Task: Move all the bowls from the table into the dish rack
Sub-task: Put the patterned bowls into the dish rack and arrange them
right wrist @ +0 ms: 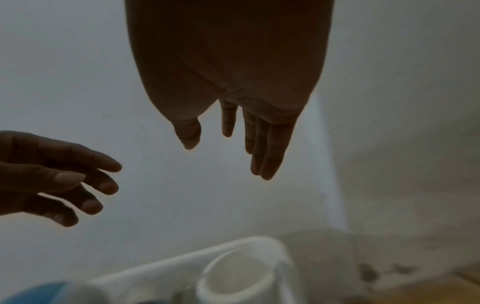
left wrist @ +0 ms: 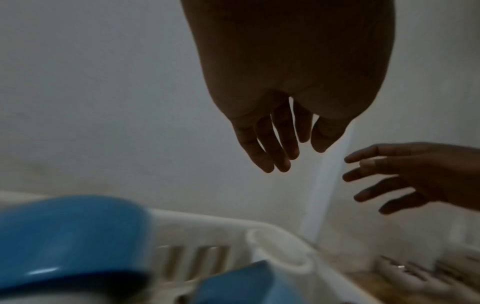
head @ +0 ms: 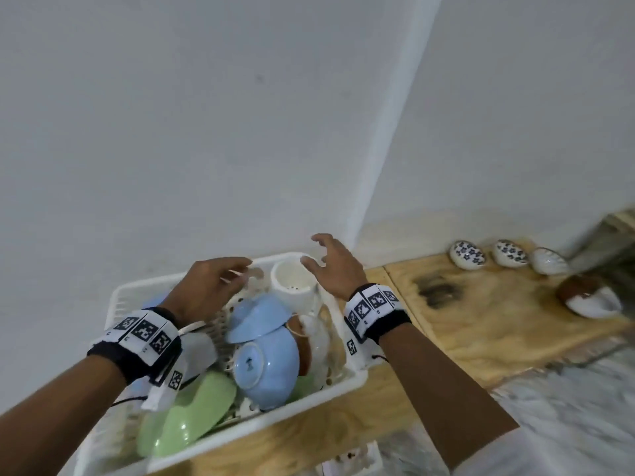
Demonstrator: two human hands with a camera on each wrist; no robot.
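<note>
A white plastic dish rack sits on the wooden table and holds two light blue bowls, a pale green bowl and a white cup holder. Both hands hover over the rack's far end with nothing in them. My left hand has relaxed fingers above the slats. My right hand is spread above the cup holder. In the left wrist view my left hand hangs over a blue bowl. On the table at the far right stand two blue-patterned bowls, a white ribbed bowl and a brown-and-white bowl.
The wooden table runs from the rack to the right along a white wall, with a dark stain in its middle. A wall corner rises just behind the rack. Marbled floor lies below the table's front edge.
</note>
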